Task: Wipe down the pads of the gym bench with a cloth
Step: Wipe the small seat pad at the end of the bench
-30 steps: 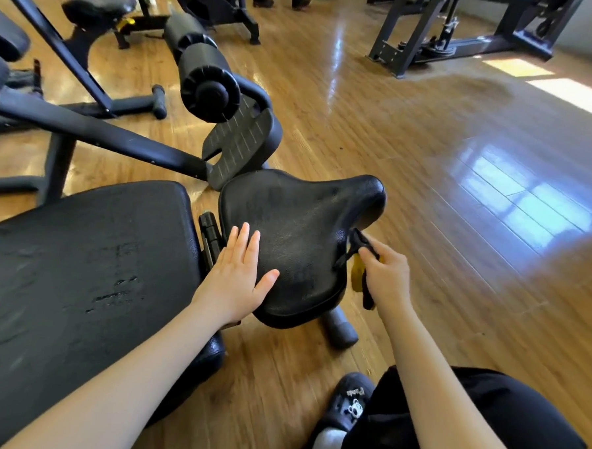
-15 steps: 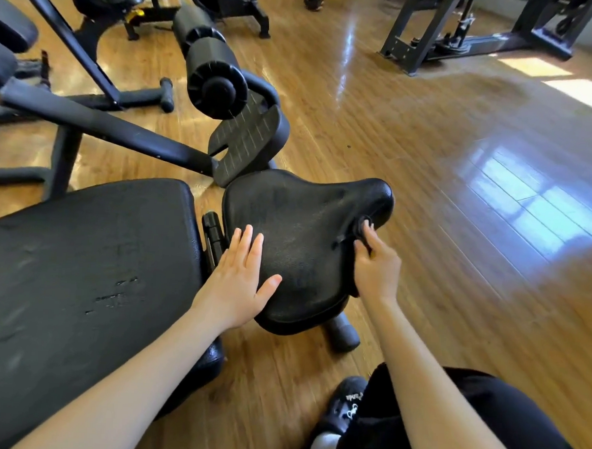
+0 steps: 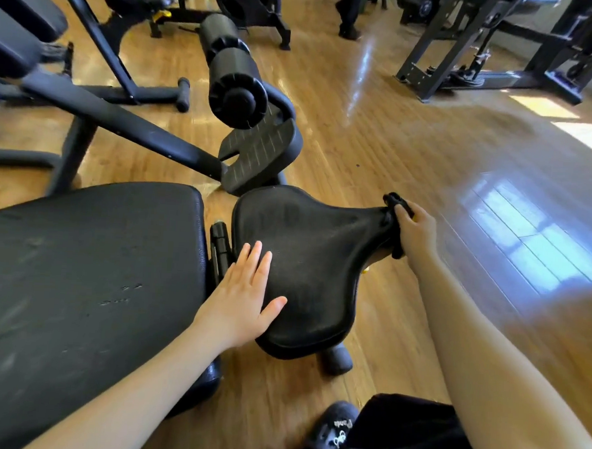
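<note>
Left hand (image 3: 246, 300) lies flat on the near left of the seat pad (image 3: 306, 259), fingers straight and together, thumb out to the side. Right hand (image 3: 416, 230) is at the pad's narrow far tip, fingers curled around a dark cloth (image 3: 396, 209) pressed against that tip, with part of the cloth hanging below the hand. The big back pad (image 3: 86, 275) sits just left of the seat, with a hinge (image 3: 220, 244) between them. A foam roller (image 3: 232, 80) stands beyond, over a wood floor (image 3: 411, 155).

Gym: padded bench (image 3: 89, 282), seemingly weight rack (image 3: 468, 44).
</note>
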Available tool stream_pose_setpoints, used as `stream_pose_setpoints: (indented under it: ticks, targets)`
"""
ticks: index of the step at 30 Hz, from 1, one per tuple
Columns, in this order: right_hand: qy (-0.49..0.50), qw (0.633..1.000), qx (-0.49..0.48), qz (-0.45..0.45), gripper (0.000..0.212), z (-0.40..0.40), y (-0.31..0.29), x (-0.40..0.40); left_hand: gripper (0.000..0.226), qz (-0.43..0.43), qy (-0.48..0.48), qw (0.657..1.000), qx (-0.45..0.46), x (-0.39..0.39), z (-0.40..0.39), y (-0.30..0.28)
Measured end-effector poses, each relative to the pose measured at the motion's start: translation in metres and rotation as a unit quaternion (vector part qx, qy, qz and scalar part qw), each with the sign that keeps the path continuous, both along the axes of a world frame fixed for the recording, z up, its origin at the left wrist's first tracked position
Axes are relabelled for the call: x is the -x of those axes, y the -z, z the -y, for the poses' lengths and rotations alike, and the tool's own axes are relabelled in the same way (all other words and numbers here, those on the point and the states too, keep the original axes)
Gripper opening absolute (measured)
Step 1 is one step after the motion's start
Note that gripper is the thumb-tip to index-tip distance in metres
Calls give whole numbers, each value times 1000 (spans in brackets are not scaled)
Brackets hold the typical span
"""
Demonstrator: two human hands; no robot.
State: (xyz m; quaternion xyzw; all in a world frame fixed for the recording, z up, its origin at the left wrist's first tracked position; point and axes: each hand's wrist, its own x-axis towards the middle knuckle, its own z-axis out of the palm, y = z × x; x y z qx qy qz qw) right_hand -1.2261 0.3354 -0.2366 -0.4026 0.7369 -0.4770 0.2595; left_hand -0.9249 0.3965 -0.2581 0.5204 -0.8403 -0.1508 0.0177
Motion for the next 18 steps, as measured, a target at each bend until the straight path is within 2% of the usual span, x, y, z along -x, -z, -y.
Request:
stream_pose_setpoints:
  ticks: [4, 8, 11, 15, 18]
  targets:
    - [61, 996, 44, -47, 26, -32, 19, -5, 77, -3, 1, 1000, 6, -1, 1, 2]
    - [26, 994, 28, -98, 17, -52, 23, 5, 77, -1, 1, 1000, 6, -1, 1, 4]
    - [27, 991, 45, -123, 16, -23, 3, 11, 78, -1, 3, 1000, 9, 0, 2, 3]
    - [-113, 976, -65, -177, 28, 15, -19, 3, 77, 4, 1, 1000, 10, 0, 1, 3]
    - [-149, 969, -84, -177, 26, 12, -24, 7, 77, 2, 0, 1000, 12, -1, 0, 2]
